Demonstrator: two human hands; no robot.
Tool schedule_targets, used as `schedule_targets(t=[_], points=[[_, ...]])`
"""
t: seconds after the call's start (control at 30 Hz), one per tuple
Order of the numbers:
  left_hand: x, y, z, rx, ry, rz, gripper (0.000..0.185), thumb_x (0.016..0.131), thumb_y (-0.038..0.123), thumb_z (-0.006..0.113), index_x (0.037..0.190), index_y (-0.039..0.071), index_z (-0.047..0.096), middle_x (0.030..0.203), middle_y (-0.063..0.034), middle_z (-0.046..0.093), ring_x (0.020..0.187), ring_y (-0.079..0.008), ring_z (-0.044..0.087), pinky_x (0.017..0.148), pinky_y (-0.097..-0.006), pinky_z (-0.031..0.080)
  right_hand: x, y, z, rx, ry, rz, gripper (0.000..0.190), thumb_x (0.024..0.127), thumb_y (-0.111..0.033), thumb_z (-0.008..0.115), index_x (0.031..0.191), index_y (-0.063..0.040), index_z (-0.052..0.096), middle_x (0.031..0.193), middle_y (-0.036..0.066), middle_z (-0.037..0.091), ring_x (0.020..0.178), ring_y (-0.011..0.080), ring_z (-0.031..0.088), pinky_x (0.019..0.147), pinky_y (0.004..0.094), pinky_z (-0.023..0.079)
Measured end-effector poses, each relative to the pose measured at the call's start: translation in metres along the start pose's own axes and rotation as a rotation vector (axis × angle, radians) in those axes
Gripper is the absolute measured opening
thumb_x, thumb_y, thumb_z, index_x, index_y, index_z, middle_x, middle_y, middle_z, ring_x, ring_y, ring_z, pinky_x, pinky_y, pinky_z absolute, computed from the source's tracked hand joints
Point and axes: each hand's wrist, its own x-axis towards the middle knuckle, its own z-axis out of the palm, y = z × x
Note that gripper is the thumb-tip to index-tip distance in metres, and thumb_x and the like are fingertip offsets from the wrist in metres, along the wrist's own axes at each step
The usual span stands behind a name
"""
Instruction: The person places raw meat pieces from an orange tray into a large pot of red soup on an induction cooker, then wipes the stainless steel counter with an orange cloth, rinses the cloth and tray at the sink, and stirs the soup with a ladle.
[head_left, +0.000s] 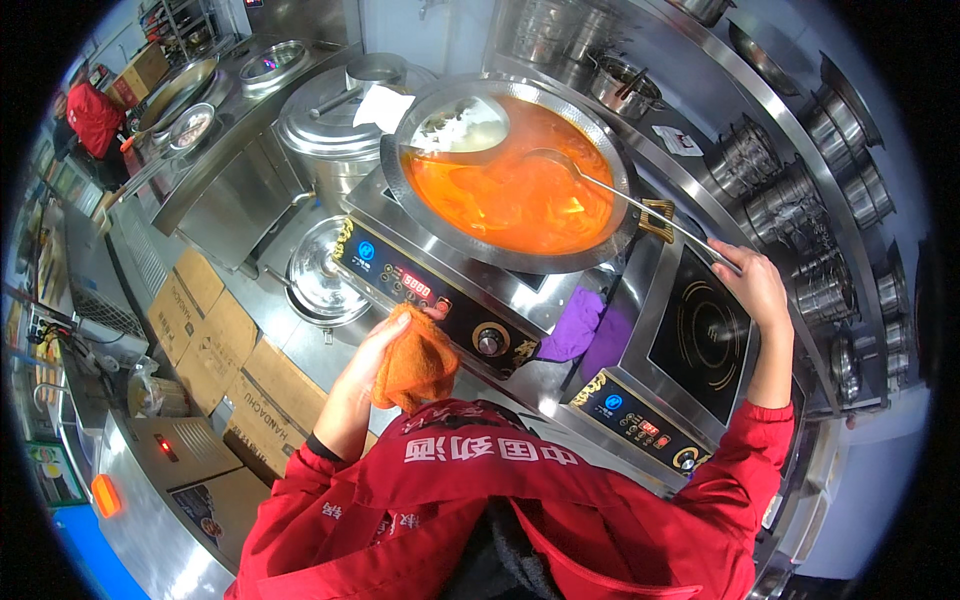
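Note:
My right hand grips the handle end of a long metal ladle. The ladle's bowl rests partly under orange-red liquid in a wide hammered-metal pot. A curved divider sets off a smaller section of pale broth with white foam. The pot stands on a countertop induction cooker with a lit display. In front of the cooker's control panel, my left hand holds a bunched orange cloth. A purple cloth lies at the cooker's right corner.
A second induction cooker stands at the right, below shelves of stacked metal pots. At the left are a large lidded steel pot, a metal basin and flattened cardboard on the floor. A person in red is at the far left.

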Motion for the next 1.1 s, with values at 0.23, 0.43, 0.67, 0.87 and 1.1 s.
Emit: schedule_targets(t=[0.23,0.43,0.67,0.87,1.1], points=[[-0.003,0.001,-0.002,-0.026,0.001,0.001,0.047,0.09,0.036,0.046,0.119,0.0,0.046,0.098,-0.0167,0.058,0.088,-0.0265,0.059,0.077,-0.0352,0.049,0.009,0.002,0.014,0.01,0.15,0.082,0.038,0.077,-0.018,0.065,0.114,-0.015,0.059,0.093,0.014,0.061,0.084,0.032,0.059,0.073,0.0363,0.046],[-0.004,-0.001,-0.001,-0.054,-0.001,-0.007,0.047,0.089,0.036,0.048,0.12,0.0,0.046,0.099,-0.017,0.058,0.089,-0.0273,0.059,0.078,-0.0363,0.05,0.026,0.002,0.036,-0.161,0.343,0.052,0.037,0.079,-0.024,0.063,0.115,-0.021,0.059,0.091,0.011,0.06,0.082,0.0307,0.06,0.072,0.0382,0.047],[-0.007,0.001,-0.001,-0.102,-0.05,-0.014,0.042,0.091,0.031,0.048,0.117,-0.002,0.048,0.104,-0.0141,0.058,0.093,-0.0222,0.059,0.083,-0.0333,0.047,0.042,-0.004,0.071,-0.198,0.308,0.053,0.039,0.081,-0.024,0.06,0.12,-0.022,0.054,0.088,0.011,0.058,0.081,0.0291,0.06,0.069,0.04,0.049],[-0.006,0.004,0.002,-0.184,-0.047,-0.029,0.044,0.092,0.033,0.045,0.119,-0.002,0.047,0.104,-0.0147,0.057,0.093,-0.023,0.059,0.083,-0.0341,0.048,0.03,-0.004,0.081,-0.22,0.328,-0.003,0.036,0.081,-0.021,0.061,0.117,-0.019,0.056,0.085,0.01,0.057,0.079,0.028,0.059,0.067,0.0392,0.049],[0.003,0.008,0.003,-0.16,-0.077,-0.001,0.046,0.092,0.034,0.045,0.12,-0.003,0.046,0.104,-0.0157,0.057,0.094,-0.0257,0.058,0.084,-0.0365,0.047,0.009,-0.001,0.079,-0.258,0.331,-0.052,0.033,0.079,-0.016,0.062,0.112,-0.015,0.057,0.078,0.01,0.053,0.072,0.0258,0.058,0.061,0.0362,0.049]])
